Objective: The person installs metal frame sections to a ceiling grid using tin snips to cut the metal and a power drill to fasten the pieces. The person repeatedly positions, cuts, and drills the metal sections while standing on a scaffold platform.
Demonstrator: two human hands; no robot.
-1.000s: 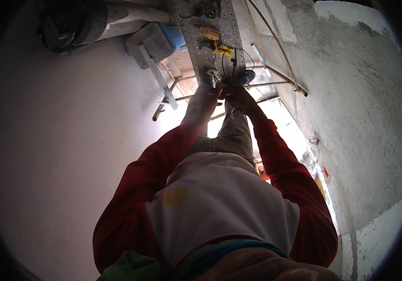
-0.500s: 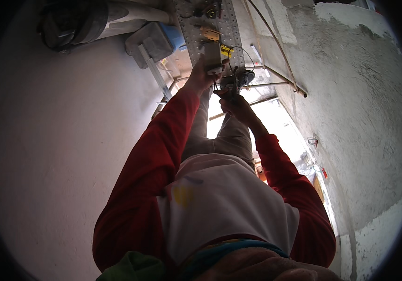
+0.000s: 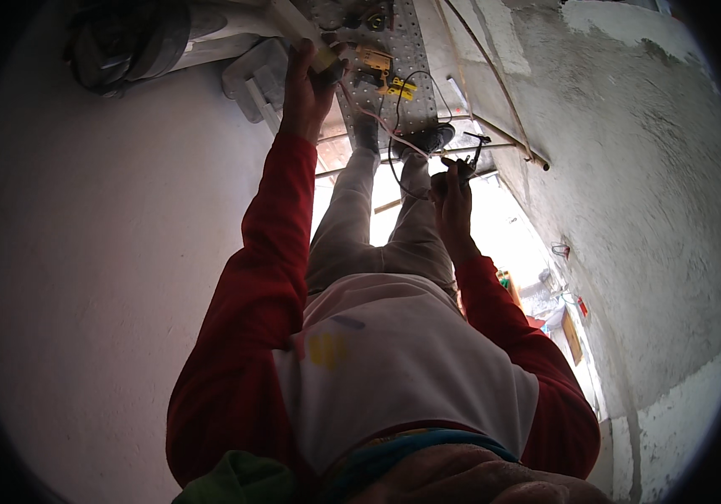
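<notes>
Raised to the far left, my left hand (image 3: 308, 97) is closed round a pale, long box-like piece (image 3: 297, 23) with a dark end. From near that end, a pinkish-white cable (image 3: 385, 128) runs toward my right hand (image 3: 454, 206). That hand is closed on a dark tool (image 3: 453, 172) with a thin bar sticking out at its top; its exact kind is too dark to tell. A black cord (image 3: 394, 168) loops between the plank and the right hand. Between the hands, farther off, a yellow-and-black power drill (image 3: 373, 59) lies beside a yellow item (image 3: 402, 88).
I stand on a perforated metal plank (image 3: 411, 50), over metal bars (image 3: 503, 134) and a bright opening. A plastered white wall (image 3: 125, 252) is on the left, a rough grey wall (image 3: 646, 168) on the right. A grey container (image 3: 251, 76) and large pipe (image 3: 217, 29) are at the far left.
My left hand has moved left and away with the pale piece. My right hand has moved right and nearer with the dark tool; the cable now stretches between them.
</notes>
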